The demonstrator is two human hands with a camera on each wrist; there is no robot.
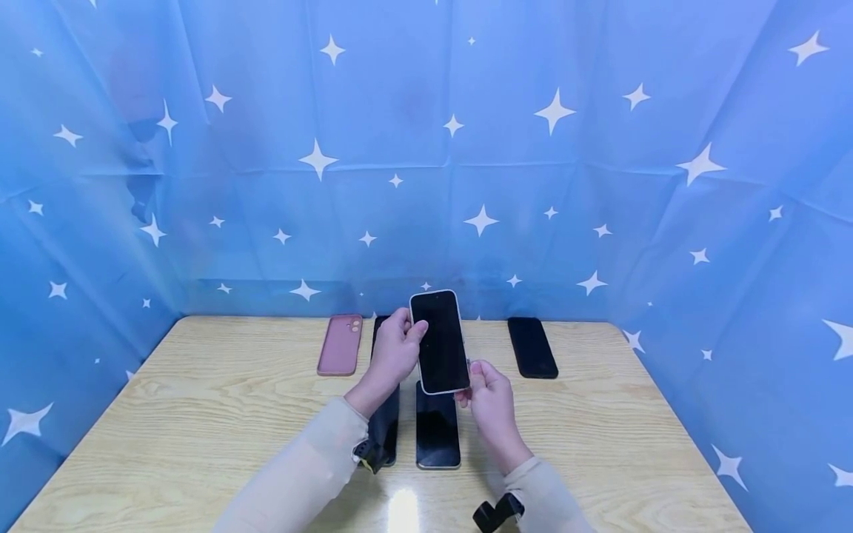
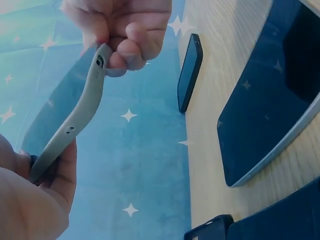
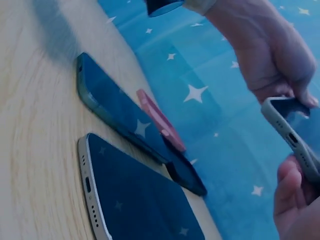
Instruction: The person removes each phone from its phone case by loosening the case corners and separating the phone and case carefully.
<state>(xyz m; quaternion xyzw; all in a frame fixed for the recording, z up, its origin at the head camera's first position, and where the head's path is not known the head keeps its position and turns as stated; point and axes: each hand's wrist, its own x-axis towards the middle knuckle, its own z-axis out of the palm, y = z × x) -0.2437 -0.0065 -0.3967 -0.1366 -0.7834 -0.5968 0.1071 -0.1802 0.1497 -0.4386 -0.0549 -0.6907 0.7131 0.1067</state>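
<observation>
A black-screened phone (image 1: 440,344) in a pale case is held up over the table. My left hand (image 1: 396,348) grips its left side, thumb lying over the front edge. At the lower right corner, my right hand (image 1: 489,396) pinches the case edge between thumb and fingers. The pale case (image 2: 82,112) looks bowed along its side in the left wrist view, with cutouts showing. Its bottom edge with a port opening faces the right wrist view, where the phone screen (image 3: 305,120) is partly cut off. Below the held phone lies another phone (image 1: 437,433), screen up.
A pink phone case (image 1: 340,345) lies at the back left. Beside it, partly under my left arm, are a dark phone (image 1: 384,426) and a black case (image 3: 187,172). Another black phone (image 1: 533,348) rests at the back right. A blue starred curtain (image 1: 426,148) borders the wooden table (image 1: 600,444).
</observation>
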